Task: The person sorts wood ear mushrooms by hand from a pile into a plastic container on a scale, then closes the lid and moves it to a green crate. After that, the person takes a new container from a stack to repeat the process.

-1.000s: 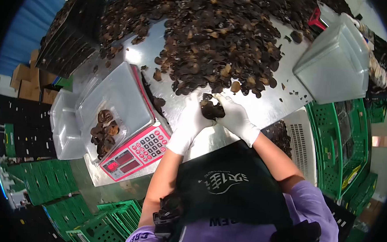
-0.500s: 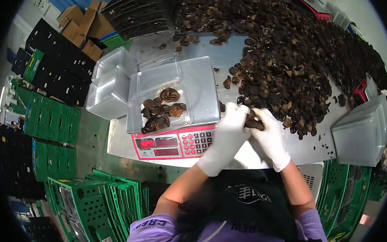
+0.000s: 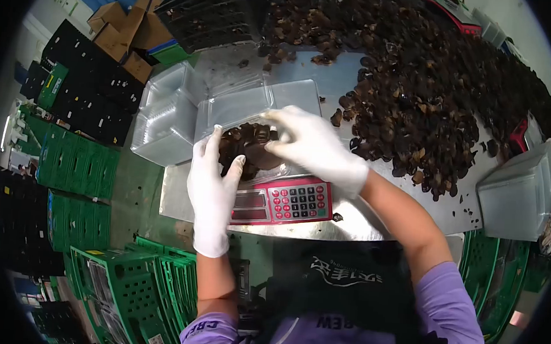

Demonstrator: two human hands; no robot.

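Observation:
A clear plastic tray (image 3: 282, 172) holding dark brown wood ear mushrooms (image 3: 247, 146) sits on the metal plate of a red digital scale (image 3: 299, 202). At the tray's left side is my left hand (image 3: 215, 181), white-gloved, with thumb and fingers apart around the mushrooms' edge. From the right reaches my right hand (image 3: 312, 143), also gloved, its thumb and fingers curved around mushrooms at the tray's right part. Its fingertips partly cover them. The tray's clear lid (image 3: 238, 103) lies open behind. Part of the scale's display is hidden by my left hand.
A large heap of wood ear mushrooms (image 3: 412, 98) covers the table's right and back. Stacked clear trays (image 3: 164, 127) stand left of the scale, and more clear containers (image 3: 517, 193) at the right. A black crate (image 3: 212, 20) stands behind; green crates (image 3: 123, 295) are below left.
Both hands have moved left from the heap's edge to the tray on the scale. The mushrooms they held together are now at the tray, and the pile there looks larger. My hands have separated.

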